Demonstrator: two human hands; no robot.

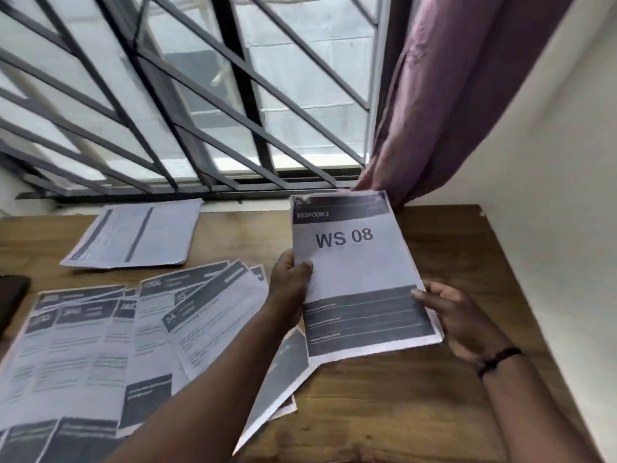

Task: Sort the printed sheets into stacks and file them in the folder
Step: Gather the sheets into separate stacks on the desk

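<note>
Both hands hold a stack of printed sheets (pixel 357 269) lifted above the wooden table (pixel 434 379); its top sheet reads "BEDROOM 3" and "WS 08". My left hand (pixel 290 282) grips the stack's left edge, thumb on top. My right hand (pixel 457 315) grips the lower right edge, thumb on the dark band. Several loose printed sheets (pixel 133 335) lie fanned out over the table's left half. A separate stack of sheets (pixel 137 233) lies at the back left, near the window. No folder is clearly in view.
A barred window (pixel 200 95) runs along the table's far edge, with a purple curtain (pixel 444 95) at its right. A white wall (pixel 567 195) borders the table's right side. A dark object (pixel 11 299) sits at the left edge.
</note>
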